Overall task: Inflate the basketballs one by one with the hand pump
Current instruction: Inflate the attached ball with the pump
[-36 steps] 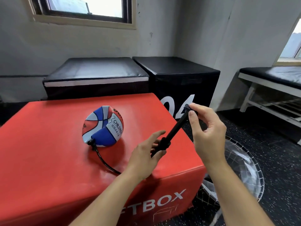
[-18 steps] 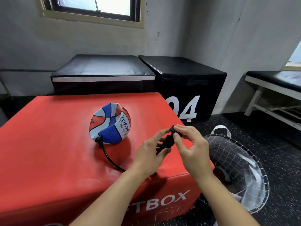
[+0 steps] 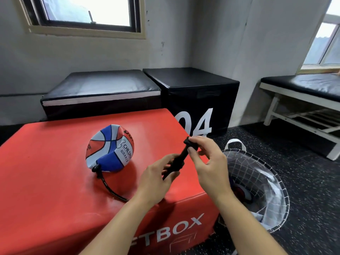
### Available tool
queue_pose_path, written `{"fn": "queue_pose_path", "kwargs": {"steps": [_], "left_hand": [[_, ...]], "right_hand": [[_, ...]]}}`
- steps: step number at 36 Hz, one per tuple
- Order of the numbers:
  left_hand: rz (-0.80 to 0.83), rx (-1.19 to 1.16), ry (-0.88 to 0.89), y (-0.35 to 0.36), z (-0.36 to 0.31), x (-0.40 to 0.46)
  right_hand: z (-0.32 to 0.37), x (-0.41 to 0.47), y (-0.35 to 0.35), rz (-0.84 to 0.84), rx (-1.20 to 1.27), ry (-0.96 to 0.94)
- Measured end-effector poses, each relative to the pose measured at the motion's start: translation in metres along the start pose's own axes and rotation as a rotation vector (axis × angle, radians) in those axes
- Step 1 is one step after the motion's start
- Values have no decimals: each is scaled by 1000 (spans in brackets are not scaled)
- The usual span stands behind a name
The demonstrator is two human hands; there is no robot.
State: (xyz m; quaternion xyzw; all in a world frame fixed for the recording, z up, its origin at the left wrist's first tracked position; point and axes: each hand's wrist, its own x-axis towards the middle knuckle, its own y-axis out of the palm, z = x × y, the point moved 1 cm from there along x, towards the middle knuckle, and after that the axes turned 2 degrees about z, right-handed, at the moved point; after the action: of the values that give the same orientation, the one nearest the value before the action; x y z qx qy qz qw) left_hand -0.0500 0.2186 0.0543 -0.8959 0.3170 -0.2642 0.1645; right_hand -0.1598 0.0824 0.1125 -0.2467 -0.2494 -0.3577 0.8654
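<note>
Basketball (image 3: 110,147) sags at ten o'clock; left hand (image 3: 156,179) grips pump (image 3: 179,161), right hand (image 3: 209,162) pinches its handle.

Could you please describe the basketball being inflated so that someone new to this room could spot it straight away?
Find the big red box in the middle of the room, in front of two black boxes. On its top lies the basketball, the only ball there. It has red, white and blue panels, looks partly collapsed, and a black hose runs from its base toward the person's hands.
</note>
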Motion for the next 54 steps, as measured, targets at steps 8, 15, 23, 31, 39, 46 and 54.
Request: {"fn": "queue_pose_path", "kwargs": {"steps": [8,15,23,31,39,46,54], "left_hand": [[34,16,10,6,-2,0],[35,42,4,6,1,2],[18,37,6,-1,3,1],[-10,36,-6,-7,3,2],[-21,26,1,-6,7,5],[-29,17,4,-2,7,5],[-20,-20,13,-4,2,3]], "right_hand": [[19,22,-43,-218,126,-1],[24,18,-41,-215,29,-36],[16,14,-16,-106,2,-24],[1,3,13,-30,-8,-21],[-13,-14,28,49,-47,6],[-14,-15,27,66,-61,16],[-6,-10,15,88,-22,0]]}}
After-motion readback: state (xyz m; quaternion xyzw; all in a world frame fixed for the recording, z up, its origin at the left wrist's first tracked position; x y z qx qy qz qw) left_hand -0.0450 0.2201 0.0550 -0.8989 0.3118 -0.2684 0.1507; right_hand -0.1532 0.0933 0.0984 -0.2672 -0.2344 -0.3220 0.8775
